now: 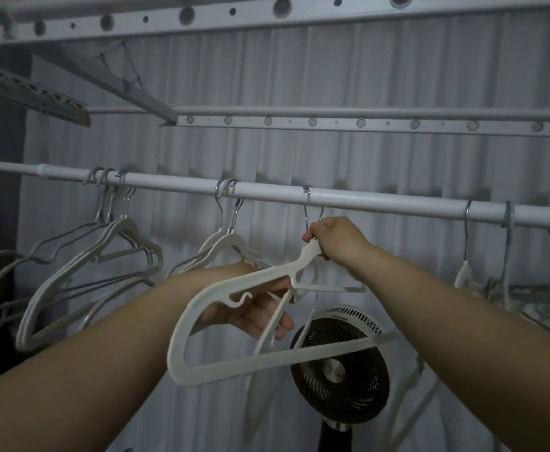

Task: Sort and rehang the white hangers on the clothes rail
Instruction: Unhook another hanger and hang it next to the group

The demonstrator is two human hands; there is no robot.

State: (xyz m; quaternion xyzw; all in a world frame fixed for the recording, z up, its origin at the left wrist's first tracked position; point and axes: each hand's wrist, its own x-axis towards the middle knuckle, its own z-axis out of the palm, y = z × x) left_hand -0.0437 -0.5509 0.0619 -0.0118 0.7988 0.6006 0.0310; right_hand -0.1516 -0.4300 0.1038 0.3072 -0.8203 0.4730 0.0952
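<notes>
Right grip (335, 246) pinched the neck of the flat white plastic hanger (234, 365), left grip (254, 316) clasping its shoulder; its hook should meet the white metal rail (365, 202) squarely.

Head-worn view, close, facing rail (365, 202)

Matt white plastic hanger (234, 288), shiny metal hooks (306, 210); glossy rail (365, 202).

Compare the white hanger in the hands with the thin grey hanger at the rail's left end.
The white hanger is broad and flat; the grey hanger is thin wire. The white hanger is tilted, its neck gripped by the right hand; the grey hanger hangs free from the rail. Both have a notch in the shoulder.
</notes>
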